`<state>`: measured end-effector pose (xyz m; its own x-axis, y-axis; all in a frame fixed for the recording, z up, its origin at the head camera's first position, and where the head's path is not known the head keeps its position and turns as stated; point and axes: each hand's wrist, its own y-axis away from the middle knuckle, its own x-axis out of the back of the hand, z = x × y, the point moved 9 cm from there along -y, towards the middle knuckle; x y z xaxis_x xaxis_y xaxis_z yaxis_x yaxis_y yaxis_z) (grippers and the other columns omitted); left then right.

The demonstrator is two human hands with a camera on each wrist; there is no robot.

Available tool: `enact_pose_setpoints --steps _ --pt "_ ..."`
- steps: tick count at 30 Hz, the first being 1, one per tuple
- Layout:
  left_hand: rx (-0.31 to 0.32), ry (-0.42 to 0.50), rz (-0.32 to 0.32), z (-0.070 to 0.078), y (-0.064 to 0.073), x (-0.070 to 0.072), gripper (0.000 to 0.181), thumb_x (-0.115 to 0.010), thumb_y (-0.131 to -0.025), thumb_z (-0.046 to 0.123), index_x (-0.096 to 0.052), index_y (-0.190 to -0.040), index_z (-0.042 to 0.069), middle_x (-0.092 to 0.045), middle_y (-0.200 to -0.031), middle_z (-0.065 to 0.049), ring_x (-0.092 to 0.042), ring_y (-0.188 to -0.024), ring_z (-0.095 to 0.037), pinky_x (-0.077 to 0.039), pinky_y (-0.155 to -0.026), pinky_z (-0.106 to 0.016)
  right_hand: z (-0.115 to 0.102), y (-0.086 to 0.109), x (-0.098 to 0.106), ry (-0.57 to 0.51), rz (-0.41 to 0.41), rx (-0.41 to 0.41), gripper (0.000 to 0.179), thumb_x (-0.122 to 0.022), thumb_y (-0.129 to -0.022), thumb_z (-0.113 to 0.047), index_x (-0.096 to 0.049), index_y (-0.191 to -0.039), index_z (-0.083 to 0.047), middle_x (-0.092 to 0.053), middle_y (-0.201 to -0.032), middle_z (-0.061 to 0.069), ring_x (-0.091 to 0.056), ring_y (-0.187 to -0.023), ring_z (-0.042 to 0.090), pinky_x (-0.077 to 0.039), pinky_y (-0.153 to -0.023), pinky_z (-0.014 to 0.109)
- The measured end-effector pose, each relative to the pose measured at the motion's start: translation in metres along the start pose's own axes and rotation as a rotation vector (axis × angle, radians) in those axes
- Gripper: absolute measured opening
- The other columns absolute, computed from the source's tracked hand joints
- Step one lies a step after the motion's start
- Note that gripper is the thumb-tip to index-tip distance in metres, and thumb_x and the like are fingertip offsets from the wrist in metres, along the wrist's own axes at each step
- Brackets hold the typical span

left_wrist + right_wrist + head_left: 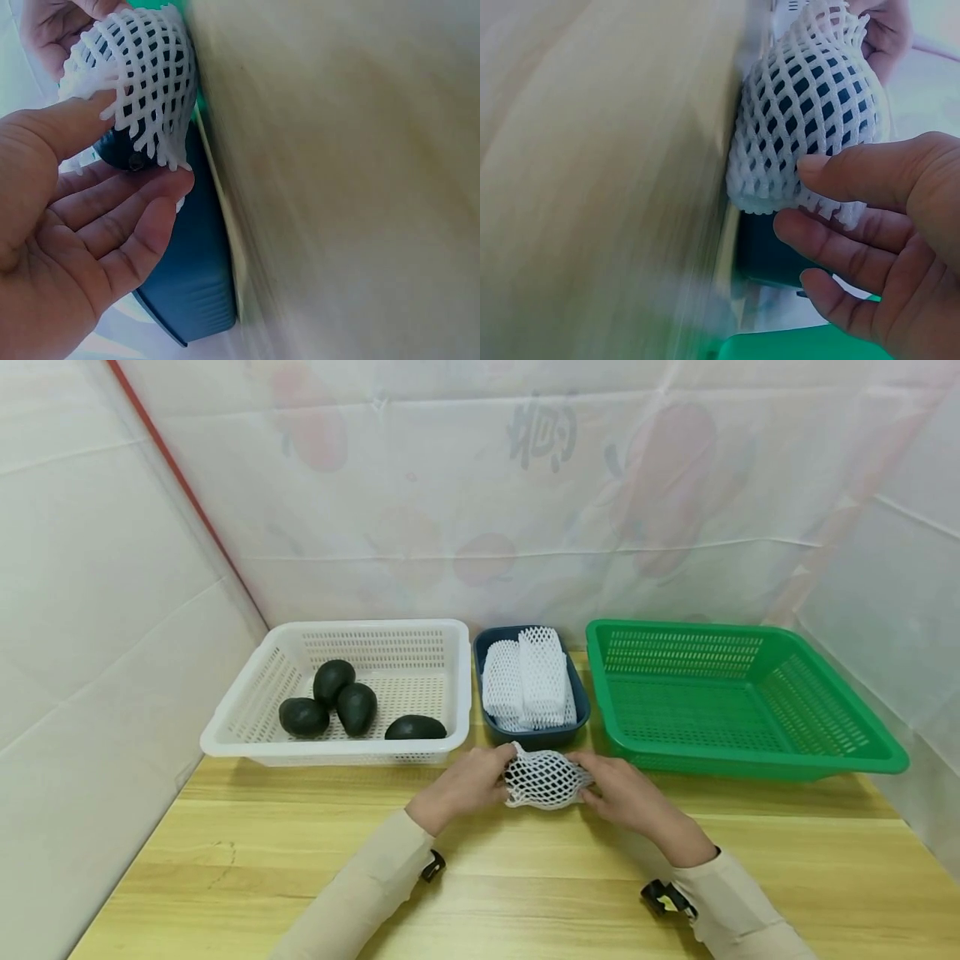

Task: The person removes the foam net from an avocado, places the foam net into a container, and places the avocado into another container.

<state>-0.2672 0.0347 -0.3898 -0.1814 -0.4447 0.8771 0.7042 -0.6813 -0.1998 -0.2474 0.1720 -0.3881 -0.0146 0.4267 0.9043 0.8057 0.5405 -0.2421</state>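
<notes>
A dark avocado (120, 150) sits inside a white foam net sleeve (550, 779), held just above the table in front of the blue bin. At the sleeve's left end, my left hand (468, 785) grips the mesh edge between thumb and fingers. The avocado's bare end shows through the opening there in the left wrist view. My right hand (626, 793) pinches the sleeve's other end; in the right wrist view its thumb (817, 166) presses on the mesh. Stretched mesh covers most of the avocado.
Several avocados (356, 708) lie in a white basket (337, 747) at the left. A dark blue bin (536, 737) in the middle holds folded foam net sleeves (542, 681). At the right stands a green basket (742, 762). Behind them hangs a pale printed sheet (480, 485).
</notes>
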Motion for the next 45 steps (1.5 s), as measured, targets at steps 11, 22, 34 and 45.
enact_pose_setpoints --steps 11,22,34,45 --pt "0.001 -0.036 -0.040 0.002 -0.002 -0.001 0.021 -0.070 -0.074 0.001 -0.052 -0.084 0.008 -0.042 -0.063 0.005 -0.039 -0.057 -0.010 -0.033 -0.047 -0.022 -0.003 -0.001 0.003 0.012 0.007 0.004 0.046 -0.070 -0.072 0.009 -0.058 -0.115 0.001 -0.065 -0.104 0.012 -0.062 -0.090 0.026 -0.050 -0.074 0.040" --pt "-0.080 -0.030 0.021 0.005 0.004 0.009 0.019 -0.064 -0.074 -0.002 -0.054 -0.087 0.007 -0.050 -0.069 0.003 -0.047 -0.062 -0.010 -0.039 -0.053 -0.022 -0.001 0.006 0.013 0.073 0.038 -0.033 0.039 -0.071 -0.075 0.004 -0.064 -0.111 -0.008 -0.067 -0.086 0.003 -0.060 -0.067 0.016 -0.046 -0.053 0.031" --pt "-0.009 0.027 -0.030 -0.003 0.008 0.008 0.026 -0.071 -0.082 0.013 -0.058 -0.102 0.003 -0.062 -0.085 -0.005 -0.057 -0.073 -0.012 -0.047 -0.064 -0.023 0.009 0.012 0.024 0.085 0.053 -0.098 0.029 -0.071 -0.076 0.000 -0.066 -0.104 -0.006 -0.066 -0.084 0.001 -0.050 -0.061 0.008 -0.042 -0.052 0.029" --pt "0.027 0.075 -0.060 -0.009 0.011 0.004 0.042 -0.072 -0.083 0.021 -0.057 -0.114 -0.001 -0.065 -0.093 -0.009 -0.060 -0.080 -0.012 -0.048 -0.071 -0.024 0.011 0.013 0.027 0.093 0.066 -0.081 0.028 -0.071 -0.075 0.003 -0.066 -0.101 -0.006 -0.064 -0.080 0.000 -0.046 -0.058 0.007 -0.040 -0.050 0.028"
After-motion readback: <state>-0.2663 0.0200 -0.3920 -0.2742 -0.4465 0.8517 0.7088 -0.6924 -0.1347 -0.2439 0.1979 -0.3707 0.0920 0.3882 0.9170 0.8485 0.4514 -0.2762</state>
